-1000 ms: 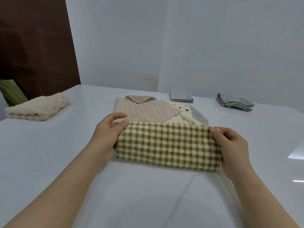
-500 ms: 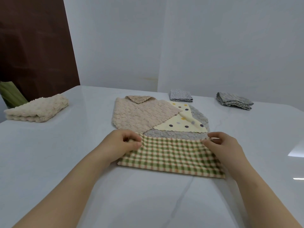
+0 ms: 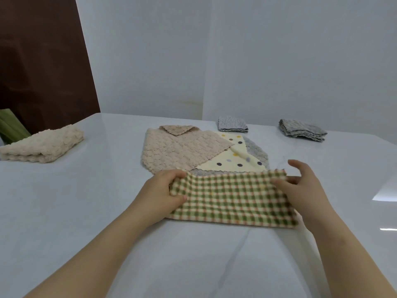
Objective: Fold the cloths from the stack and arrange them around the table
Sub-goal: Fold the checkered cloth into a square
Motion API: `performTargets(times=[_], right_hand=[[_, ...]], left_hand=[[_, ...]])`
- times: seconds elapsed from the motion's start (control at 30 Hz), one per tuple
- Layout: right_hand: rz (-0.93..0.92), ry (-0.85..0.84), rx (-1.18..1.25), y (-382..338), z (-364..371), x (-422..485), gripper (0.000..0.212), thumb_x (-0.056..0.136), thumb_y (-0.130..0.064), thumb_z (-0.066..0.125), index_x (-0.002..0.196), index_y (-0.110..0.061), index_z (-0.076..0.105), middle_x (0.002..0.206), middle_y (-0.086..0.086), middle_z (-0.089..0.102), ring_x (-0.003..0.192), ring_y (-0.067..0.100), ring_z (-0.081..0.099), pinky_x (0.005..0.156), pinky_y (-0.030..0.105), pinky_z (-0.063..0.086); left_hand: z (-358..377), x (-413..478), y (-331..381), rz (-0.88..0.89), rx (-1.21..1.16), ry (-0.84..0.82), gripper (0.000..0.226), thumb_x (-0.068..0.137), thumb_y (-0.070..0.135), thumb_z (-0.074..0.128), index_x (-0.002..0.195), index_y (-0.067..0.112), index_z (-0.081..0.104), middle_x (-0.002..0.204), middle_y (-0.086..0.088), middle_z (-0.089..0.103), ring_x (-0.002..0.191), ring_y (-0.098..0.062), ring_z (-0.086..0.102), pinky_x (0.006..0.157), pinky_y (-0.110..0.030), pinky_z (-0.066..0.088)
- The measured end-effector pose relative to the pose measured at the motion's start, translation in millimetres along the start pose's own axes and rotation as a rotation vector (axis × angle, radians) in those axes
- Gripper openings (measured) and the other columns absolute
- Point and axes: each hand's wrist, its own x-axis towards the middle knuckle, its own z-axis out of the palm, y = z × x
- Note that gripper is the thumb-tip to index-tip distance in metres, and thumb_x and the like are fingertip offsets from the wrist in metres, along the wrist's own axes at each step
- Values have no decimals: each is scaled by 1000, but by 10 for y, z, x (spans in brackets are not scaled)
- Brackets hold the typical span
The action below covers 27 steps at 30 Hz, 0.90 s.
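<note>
Where both hands pinched before, checked cloth is now bunching in gripping left hand; right hand is spreading, fingers loose.

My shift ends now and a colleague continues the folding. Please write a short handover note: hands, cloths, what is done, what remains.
Left hand: grips the left end of the checked cloth.
Right hand: thumb on its right end, fingers spread; whether it pinches is unclear.
Checked cloth: a long strip at the near edge of the stack, seemingly folded once.
Done: three folded and set out: cream cloth far left, grey cloth and second grey cloth at the far side.
Left: probably fold the checked cloth again, place it, then do the stack.
</note>
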Motion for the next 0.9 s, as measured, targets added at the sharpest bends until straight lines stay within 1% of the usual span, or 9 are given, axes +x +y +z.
performTargets(times=[0.1, 0.2, 0.27, 0.33, 0.43, 0.5, 0.6, 0.77, 0.9], right_hand=[[53, -96, -173, 21, 17, -19, 64, 84, -28, 64, 139, -24, 31, 108, 7, 57, 95, 20, 48, 79, 30, 35], [77, -133, -378, 34, -13, -23, 64, 82, -33, 64, 138, -22, 34, 112, 7, 55, 89, 18, 44, 75, 30, 36], [84, -165, -465, 36, -17, -28, 64, 81, -36, 65, 136, -22, 36, 125, 7, 53, 90, 17, 42, 76, 30, 37], [54, -170, -450, 36, -8, -28, 62, 81, -30, 66, 135, -24, 38, 124, 5, 55, 90, 16, 44, 74, 29, 36], [-34, -45, -366, 36, -7, -27, 56, 82, -21, 64, 133, -26, 41, 85, -4, 56, 88, 19, 50, 75, 33, 40], [-61, 62, -341, 42, -16, -10, 53, 82, -17, 62, 131, -26, 42, 75, -6, 52, 85, 22, 51, 78, 37, 45], [-58, 129, -310, 50, -14, 0, 51, 84, -14, 58, 131, -25, 43, 82, 0, 55, 88, 24, 51, 83, 41, 46], [-33, 85, -188, 66, 7, 21, 50, 82, -11, 59, 129, -22, 47, 85, 3, 56, 88, 24, 52, 77, 36, 44], [-121, 57, 50, -78, 39, -44, 45, 81, -6, 63, 120, -25, 53, 81, 0, 59, 78, 20, 57, 67, 31, 44]], left_hand=[[58, -30, 0, 200, 307, 80, 54, 79, 48, 47, 130, 30, 48, 148, 7, 26, 133, -15, 28, 106, -25, 24], [183, -3, 17, 314, 405, -97, 81, 68, 60, 4, 133, 33, 44, 148, 10, 30, 135, -10, 25, 107, -24, 21], [250, 36, -13, 318, 483, -169, 88, 64, 58, -7, 135, 36, 40, 143, 15, 34, 132, -6, 28, 105, -26, 21], [284, 57, -35, 323, 509, -157, 83, 68, 57, -6, 135, 38, 39, 140, 19, 35, 131, -4, 29, 104, -26, 21], [297, 24, -30, 347, 491, -107, 83, 66, 57, -4, 131, 37, 43, 137, 19, 39, 129, -4, 32, 103, -26, 22], [286, -7, 11, 383, 441, -51, 70, 72, 56, 11, 118, 32, 57, 127, 14, 52, 123, -8, 42, 99, -31, 30], [287, -40, 68, 553, 442, 41, 43, 80, 47, 35, 100, 27, 68, 112, 5, 64, 110, -14, 53, 88, -38, 42], [363, -64, 86, 460, 458, -169, 78, 67, 61, 5, 127, 40, 51, 135, 19, 43, 128, -4, 34, 104, -26, 19], [317, -91, 116, 443, 277, 6, 52, 76, 57, 34, 109, 30, 65, 125, 10, 51, 119, -11, 42, 96, -24, 26]])
